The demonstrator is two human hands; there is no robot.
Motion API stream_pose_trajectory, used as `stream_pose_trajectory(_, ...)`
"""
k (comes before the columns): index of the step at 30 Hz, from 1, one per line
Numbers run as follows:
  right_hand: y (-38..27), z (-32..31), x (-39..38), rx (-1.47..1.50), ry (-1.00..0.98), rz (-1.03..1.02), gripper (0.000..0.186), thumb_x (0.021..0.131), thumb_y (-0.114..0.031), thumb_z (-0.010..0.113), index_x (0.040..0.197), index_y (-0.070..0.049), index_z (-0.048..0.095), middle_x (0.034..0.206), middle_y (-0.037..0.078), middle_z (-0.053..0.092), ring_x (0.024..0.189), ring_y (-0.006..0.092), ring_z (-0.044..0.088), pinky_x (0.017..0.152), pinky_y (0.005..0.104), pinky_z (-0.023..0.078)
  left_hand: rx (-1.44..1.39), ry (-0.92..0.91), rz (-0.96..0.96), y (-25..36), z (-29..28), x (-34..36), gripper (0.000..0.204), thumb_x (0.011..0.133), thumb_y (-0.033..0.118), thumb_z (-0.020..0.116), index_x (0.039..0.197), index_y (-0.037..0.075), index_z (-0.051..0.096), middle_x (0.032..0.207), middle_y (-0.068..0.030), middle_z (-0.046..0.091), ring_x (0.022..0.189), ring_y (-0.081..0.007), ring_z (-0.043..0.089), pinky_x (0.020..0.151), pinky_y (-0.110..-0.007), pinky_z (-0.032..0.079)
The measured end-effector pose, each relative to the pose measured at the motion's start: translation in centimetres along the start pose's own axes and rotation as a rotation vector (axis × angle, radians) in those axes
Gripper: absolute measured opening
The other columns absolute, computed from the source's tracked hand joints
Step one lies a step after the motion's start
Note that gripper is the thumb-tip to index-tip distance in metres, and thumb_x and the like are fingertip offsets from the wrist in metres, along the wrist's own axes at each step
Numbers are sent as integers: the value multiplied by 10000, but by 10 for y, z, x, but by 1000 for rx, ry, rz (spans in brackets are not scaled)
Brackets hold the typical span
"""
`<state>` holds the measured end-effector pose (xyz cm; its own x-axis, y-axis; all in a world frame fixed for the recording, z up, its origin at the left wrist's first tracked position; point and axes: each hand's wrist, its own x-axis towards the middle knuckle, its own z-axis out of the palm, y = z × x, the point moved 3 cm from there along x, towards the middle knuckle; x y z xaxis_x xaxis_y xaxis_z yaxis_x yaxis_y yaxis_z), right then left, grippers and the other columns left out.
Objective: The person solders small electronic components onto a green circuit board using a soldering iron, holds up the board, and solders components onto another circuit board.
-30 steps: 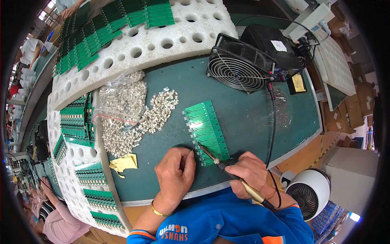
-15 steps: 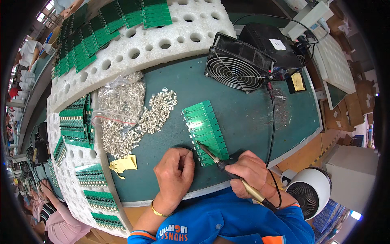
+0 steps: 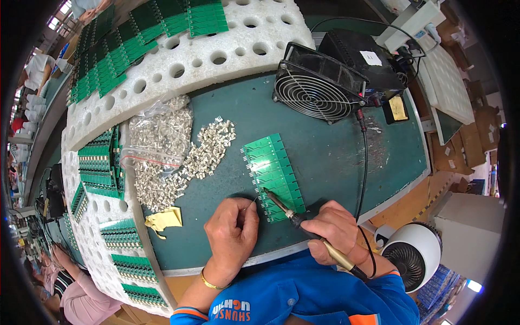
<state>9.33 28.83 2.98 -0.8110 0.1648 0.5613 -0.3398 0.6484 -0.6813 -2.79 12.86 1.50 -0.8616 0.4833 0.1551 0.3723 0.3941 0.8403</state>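
Observation:
A green circuit board panel [image 3: 275,172] lies flat on the dark green work mat, with small pins along its left edge. My right hand [image 3: 334,230] is closed round a soldering iron [image 3: 297,219]; its tip rests at the lower left part of the panel. Beside the panel's lower left edge, my left hand [image 3: 232,230] pinches a thin solder wire [image 3: 256,199] between thumb and forefinger. The wire is barely visible, and whether it meets the iron's tip I cannot tell. Left of the panel lies a loose pile of small white connectors [image 3: 211,143].
A clear plastic bag [image 3: 160,132] of connectors leans by white foam trays [image 3: 197,63] holding several green boards. Yellow cloth [image 3: 165,218] lies near my left hand. Behind the panel stands a black fan [image 3: 319,84] next to a black box [image 3: 360,54]. The iron's cord [image 3: 364,179] crosses the mat.
Both hands, the iron and the panel stay almost where they were. At the far left, another person's arm has shifted slightly.

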Motion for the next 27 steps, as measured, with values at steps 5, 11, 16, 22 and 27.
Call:
stream_pose_trajectory(5,-1,-3,0,9,-11,12,275,896,-253,691,992,3,663,657,81,595,520,229,541,549,351,442,2,-4,-13,0,0,0,81,863,-10,698,831,-4,623,680,-68,591,557,-109,541,523,-255,433)
stream_pose_trajectory(11,-1,-4,0,11,-20,15,287,897,-259,693,1010,3,662,659,74,589,530,224,545,556,353,445,25,-7,-6,1,-2,0,83,872,-7,693,833,-1,620,679,-55,587,554,-97,517,519,-245,418)
stream_pose_trajectory(16,0,-7,0,40,-6,20,282,902,-261,690,1014,-4,661,660,67,584,539,224,549,564,355,447,20,-5,-28,-1,-6,-3,111,869,0,707,835,9,601,671,-70,595,520,-120,558,480,-269,436)
stream_pose_trajectory(22,1,-12,0,59,-22,46,300,955,-293,623,1046,-7,634,667,66,578,551,222,559,587,368,465,-15,0,-54,-7,-9,-7,128,898,14,685,860,14,563,632,-24,536,511,-79,466,465,-243,377)
stream_pose_trajectory(27,6,-14,1,77,-43,58,326,995,-316,568,1071,-1,609,668,72,577,553,223,562,599,384,479,-79,-47,-155,-9,-11,-10,143,956,70,616,866,19,516,667,22,483,584,-36,410,514,-212,313)
